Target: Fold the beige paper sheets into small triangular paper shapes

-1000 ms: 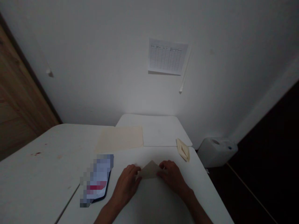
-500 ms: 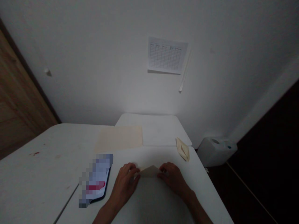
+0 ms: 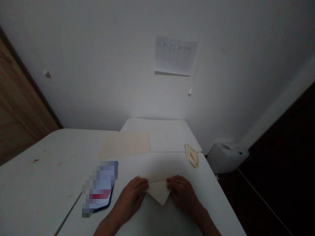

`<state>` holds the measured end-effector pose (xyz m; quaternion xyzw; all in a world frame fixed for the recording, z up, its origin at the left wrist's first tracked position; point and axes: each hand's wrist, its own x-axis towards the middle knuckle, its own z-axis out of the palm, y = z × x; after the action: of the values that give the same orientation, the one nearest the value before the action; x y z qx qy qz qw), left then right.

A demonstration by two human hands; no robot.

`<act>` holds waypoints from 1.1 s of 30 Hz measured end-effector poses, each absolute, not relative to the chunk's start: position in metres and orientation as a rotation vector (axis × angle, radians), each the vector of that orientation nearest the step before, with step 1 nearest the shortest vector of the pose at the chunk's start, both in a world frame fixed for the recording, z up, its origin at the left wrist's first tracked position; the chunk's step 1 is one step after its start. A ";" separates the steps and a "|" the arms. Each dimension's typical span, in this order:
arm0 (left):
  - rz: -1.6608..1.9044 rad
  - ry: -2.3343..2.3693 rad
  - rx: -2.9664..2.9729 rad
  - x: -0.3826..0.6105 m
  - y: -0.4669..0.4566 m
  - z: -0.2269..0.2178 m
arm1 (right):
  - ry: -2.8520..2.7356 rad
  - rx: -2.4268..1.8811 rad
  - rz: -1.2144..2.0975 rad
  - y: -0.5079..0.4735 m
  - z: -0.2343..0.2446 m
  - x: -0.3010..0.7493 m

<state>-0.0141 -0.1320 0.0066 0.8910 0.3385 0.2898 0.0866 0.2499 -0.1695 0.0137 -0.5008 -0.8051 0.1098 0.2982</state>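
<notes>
A piece of cream-coloured folded paper (image 3: pixel 159 191) lies between my hands near the front of the white table, its pointed flap directed towards me. My left hand (image 3: pixel 134 193) grips its left end, fingers closed on the edge. At the right end, my right hand (image 3: pixel 180 190) pinches the other edge in the same way. The far edge of the paper is partly hidden behind my fingers. Beyond my right hand, a small folded paper shape (image 3: pixel 192 155) rests near the table's right edge.
A phone (image 3: pixel 102 186) with a blurred screen lies left of my left hand. Behind it is a flat cream sheet (image 3: pixel 125 143). A printed table sheet (image 3: pixel 173 55) hangs on the wall. A white plastic container (image 3: pixel 227 159) stands on the floor at right.
The paper's point faced away from me before and now faces towards me. Both hands stay at the paper's two ends and have shifted only slightly.
</notes>
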 end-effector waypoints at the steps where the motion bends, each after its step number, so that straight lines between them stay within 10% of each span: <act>1: 0.847 1.019 2.694 -0.015 -0.133 0.006 | -2.149 -1.329 0.287 -0.172 0.016 0.250; 33: 0.617 0.913 2.840 -0.014 -0.153 0.011 | -2.262 -1.402 0.023 -0.174 0.015 0.223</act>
<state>-0.0138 -0.1532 0.0114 0.9312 0.2994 0.2024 0.0476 0.2234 -0.1738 0.0150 -0.5118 -0.8255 0.0085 0.2377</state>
